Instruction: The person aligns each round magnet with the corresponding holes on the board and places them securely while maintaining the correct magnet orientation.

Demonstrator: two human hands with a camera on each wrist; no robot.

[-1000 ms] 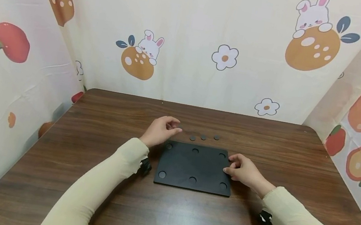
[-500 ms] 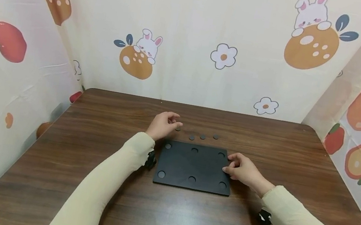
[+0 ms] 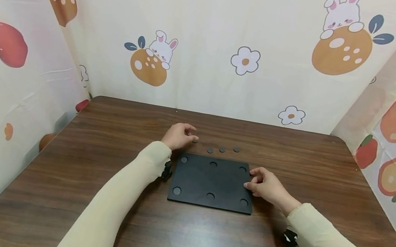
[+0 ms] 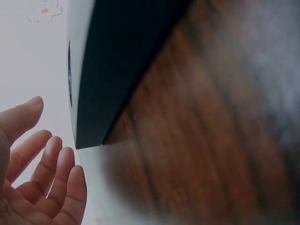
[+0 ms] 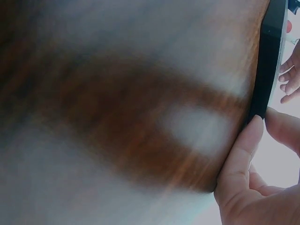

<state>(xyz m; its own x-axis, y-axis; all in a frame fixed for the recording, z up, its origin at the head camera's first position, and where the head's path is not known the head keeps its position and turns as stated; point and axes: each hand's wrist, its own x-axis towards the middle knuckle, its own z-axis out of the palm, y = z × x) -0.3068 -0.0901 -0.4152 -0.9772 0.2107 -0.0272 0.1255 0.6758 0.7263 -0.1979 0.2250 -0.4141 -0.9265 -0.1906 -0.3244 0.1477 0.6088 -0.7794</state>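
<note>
A flat black board with several round recesses lies on the table. Grey discs appear to fill the two recesses along its left side. My left hand is beyond the board's far left corner, thumb tip right at a small dark disc. In the left wrist view, a gap shows between the thumb and the bent fingers. My right hand holds the board's right edge between thumb and fingers; the right wrist view shows fingertips against that edge.
Three more dark discs, the middle one among them, lie in a loose row behind the board. The brown wooden table ends at a patterned curtain at the back, with curtains on both sides.
My left hand has moved slightly away and right, bringing the disc at its thumb into sight. The right hand and board stay in place; the head view has shifted slightly.
</note>
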